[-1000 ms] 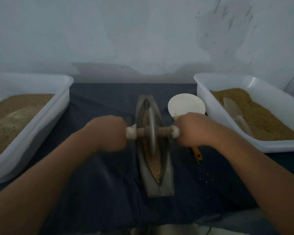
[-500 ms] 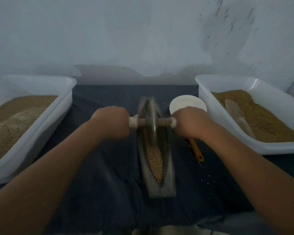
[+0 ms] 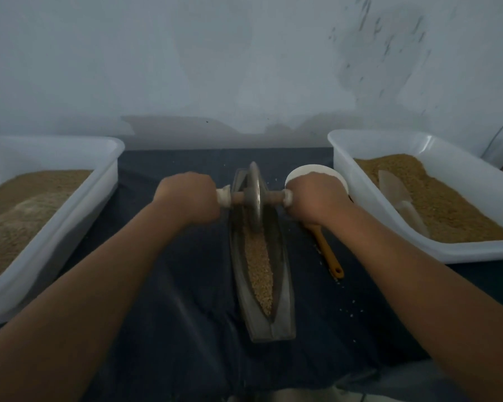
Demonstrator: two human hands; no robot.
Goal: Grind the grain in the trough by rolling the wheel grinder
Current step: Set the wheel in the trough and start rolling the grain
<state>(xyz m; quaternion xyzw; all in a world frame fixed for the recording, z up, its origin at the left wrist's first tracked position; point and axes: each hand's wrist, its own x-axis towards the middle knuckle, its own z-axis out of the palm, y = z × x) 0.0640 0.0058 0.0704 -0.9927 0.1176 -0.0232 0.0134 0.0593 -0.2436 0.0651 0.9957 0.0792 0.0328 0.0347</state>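
- Across the middle of the frame a dark cloth covers the work surface. A white bin sits at the left edge and a second bin at the right, both holding tan grain or meal and both well apart from the centre.
- On the cloth at mid-frame lies the trough. Its long axis runs from lower centre up to the centre of the frame, so it points straight away from the person.
- Both forearms come in from the lower corners, stretched nearly straight, and meet at the trough's upper end. Neither is nearer, since they flank it evenly.
- Left hand and right hand are each closed in a fist round one end of the axle. The backs of the hands face up and the fingers are hidden underneath.
- Between the fists the grinder stands on edge in the upper end of the trough. Its disc is in line with the long axis and its axle lies crosswise.
- Below the disc the grain fills the groove down towards the trough's lower end, so all of it that shows lies on the person's side of the wheel. The coming stroke is probably a pull back down that axis, hands level so the disc stays upright.
- Just right of the trough an orange-handled scoop lies partly under the right wrist, with loose kernels scattered near it.
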